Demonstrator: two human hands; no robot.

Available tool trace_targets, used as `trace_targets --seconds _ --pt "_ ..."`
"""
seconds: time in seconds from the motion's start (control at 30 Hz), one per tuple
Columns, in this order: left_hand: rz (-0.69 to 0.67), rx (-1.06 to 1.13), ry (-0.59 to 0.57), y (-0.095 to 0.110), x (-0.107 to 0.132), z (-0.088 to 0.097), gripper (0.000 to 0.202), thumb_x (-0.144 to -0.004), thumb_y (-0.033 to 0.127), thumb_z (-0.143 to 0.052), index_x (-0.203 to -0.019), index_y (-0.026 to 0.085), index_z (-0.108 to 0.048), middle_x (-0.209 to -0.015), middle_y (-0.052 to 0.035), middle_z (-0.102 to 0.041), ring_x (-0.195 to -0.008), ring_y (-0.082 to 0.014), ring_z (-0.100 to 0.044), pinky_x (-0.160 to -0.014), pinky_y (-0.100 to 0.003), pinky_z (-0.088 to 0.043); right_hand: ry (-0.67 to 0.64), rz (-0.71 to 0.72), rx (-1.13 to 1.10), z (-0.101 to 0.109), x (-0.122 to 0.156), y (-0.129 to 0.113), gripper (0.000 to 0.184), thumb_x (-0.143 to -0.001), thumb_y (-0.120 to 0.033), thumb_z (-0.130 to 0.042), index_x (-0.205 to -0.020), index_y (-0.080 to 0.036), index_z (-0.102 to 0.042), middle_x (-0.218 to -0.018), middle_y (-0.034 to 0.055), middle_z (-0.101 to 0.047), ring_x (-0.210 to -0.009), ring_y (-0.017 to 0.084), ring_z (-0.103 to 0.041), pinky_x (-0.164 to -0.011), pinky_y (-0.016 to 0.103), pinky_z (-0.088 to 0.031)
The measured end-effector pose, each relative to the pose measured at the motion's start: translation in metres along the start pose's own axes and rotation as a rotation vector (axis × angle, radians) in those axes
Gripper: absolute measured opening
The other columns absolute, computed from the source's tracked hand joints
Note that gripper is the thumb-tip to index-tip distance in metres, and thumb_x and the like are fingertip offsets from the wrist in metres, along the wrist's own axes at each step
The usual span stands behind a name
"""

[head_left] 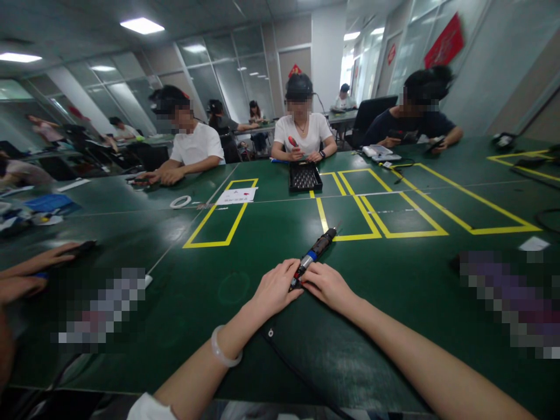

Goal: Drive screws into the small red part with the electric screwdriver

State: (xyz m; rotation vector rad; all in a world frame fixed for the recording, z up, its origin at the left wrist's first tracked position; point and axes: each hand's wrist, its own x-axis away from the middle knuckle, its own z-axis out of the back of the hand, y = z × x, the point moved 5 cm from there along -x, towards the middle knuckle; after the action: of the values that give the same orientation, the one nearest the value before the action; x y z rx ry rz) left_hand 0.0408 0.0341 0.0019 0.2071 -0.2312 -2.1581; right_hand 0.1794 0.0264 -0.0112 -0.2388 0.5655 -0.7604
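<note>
An electric screwdriver (318, 246) lies at a slant on the green table, its thin bit pointing away from me and to the right. Parts of its body look silver, blue and dark, as if the inside shows. My left hand (276, 287), with a pale bangle (224, 349) on the wrist, closes on the near end from the left. From the right, my right hand (329, 286) pinches the same end, fingertips close to a small red part. The fingers hide much of that end. A black cord (293, 367) runs below my hands, with a small ring (270, 333) beside it.
Yellow tape rectangles (227, 236) mark the green table (245, 373). A black tray (305, 178) of small parts stands before a person opposite. A paper sheet (236, 196) and tape roll (181, 202) lie left. A co-worker's hands (48, 259) are at far left; blurred-out objects flank me.
</note>
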Motion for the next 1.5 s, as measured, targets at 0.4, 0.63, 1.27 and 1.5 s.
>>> trace_targets --seconds 0.4,0.63,1.27,1.5 --pt "0.033 -0.108 0.062 -0.002 -0.004 -0.005 0.058 -0.089 0.044 -0.047 -0.141 0.025 -0.032 -0.129 -0.0099 -0.048 -0.108 -0.0242 -0.053 -0.089 -0.037 -0.046 0.031 -0.049 -0.111 0.002 0.001 0.004 0.016 -0.095 -0.023 -0.048 -0.091 -0.019 -0.063 -0.094 0.0065 -0.062 -0.089 0.020 -0.057 -0.080 0.031 -0.043" --pt "0.166 -0.145 0.061 -0.050 0.015 0.015 0.060 -0.088 0.047 -0.047 -0.142 0.026 -0.032 -0.132 -0.0105 -0.047 -0.108 -0.0245 -0.053 -0.088 -0.035 -0.044 0.002 -0.085 -0.146 0.003 0.004 0.005 0.017 -0.095 -0.024 -0.047 -0.088 -0.020 -0.062 -0.086 0.0043 -0.059 -0.082 0.017 -0.056 -0.073 0.028 -0.044" --pt "0.866 -0.232 0.017 -0.269 0.111 0.061 0.069 -0.088 0.056 -0.032 -0.144 0.016 -0.031 -0.144 -0.0143 -0.036 -0.118 -0.0335 -0.049 -0.092 -0.041 -0.043 -0.051 -0.074 -0.134 0.001 0.004 0.001 0.015 -0.095 -0.022 -0.049 -0.086 -0.020 -0.061 -0.084 0.0034 -0.061 -0.081 0.017 -0.055 -0.072 0.027 -0.043" --pt "0.791 -0.448 0.170 -0.233 0.106 0.075 0.045 -0.084 0.042 -0.048 -0.119 0.014 -0.052 -0.118 -0.0148 -0.054 -0.101 -0.0290 -0.056 -0.077 -0.036 -0.047 -0.059 -0.074 -0.130 -0.003 0.004 0.004 0.014 -0.094 -0.021 -0.050 -0.086 -0.019 -0.061 -0.084 0.0031 -0.060 -0.080 0.016 -0.055 -0.071 0.026 -0.042"
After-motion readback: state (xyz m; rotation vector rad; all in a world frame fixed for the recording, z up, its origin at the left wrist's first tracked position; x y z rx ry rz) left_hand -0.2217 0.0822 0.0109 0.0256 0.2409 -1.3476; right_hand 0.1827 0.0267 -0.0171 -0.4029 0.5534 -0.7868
